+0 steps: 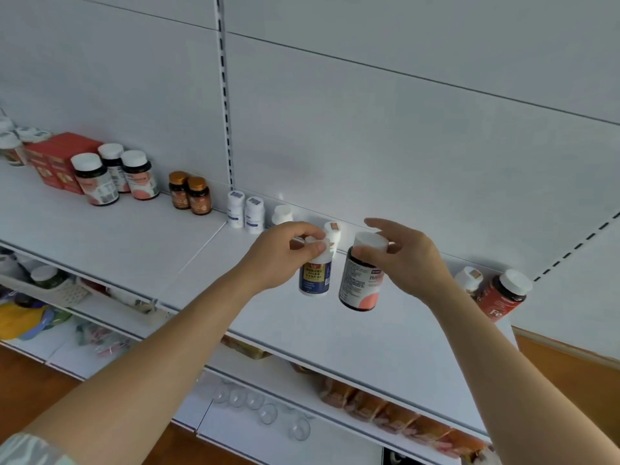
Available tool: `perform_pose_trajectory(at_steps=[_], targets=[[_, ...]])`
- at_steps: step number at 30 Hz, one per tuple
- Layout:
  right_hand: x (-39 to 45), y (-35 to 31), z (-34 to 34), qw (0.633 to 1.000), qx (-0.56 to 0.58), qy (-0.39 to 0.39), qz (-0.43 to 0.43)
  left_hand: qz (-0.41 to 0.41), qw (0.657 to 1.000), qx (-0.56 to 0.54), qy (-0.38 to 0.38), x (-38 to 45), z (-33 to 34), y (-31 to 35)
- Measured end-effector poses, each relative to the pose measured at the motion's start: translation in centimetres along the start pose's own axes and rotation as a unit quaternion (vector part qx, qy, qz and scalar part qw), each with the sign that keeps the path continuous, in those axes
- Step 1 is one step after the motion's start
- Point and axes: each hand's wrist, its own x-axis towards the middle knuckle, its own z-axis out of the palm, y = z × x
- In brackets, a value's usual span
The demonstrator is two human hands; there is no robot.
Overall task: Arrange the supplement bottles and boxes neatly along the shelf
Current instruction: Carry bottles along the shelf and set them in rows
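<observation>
Fingers of left hand [280, 253] round white-capped cylindrical bottle [315, 275], right hand [407, 260] pinching dark glossy bottle [360, 280].

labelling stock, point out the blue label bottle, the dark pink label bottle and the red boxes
blue label bottle [314, 276], head view, on its blue label
dark pink label bottle [358, 286], head view, on its label
red boxes [55, 162], head view, on the front faces
</observation>
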Motion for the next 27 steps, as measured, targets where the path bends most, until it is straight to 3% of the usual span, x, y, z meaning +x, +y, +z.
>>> perform_pose_trajectory(at_steps=[9, 18, 27], targets=[[0.2, -6.1, 8.0, 0.996, -0.010, 0.082, 0.022, -0.013, 0.999, -0.008, -0.030, -1.0, -8.1, -4.3], [3.1, -8.0, 11.0, 0.996, -0.079, 0.043, 0.021, -0.027, 0.999, -0.015, -0.024, 1.2, -12.0, -6.8], [6.9, -5.0, 10.3, 0.992, -0.101, -0.023, 0.067, -0.020, 0.997, 0.054, -0.046, 6.2, -11.1, -7.1]])
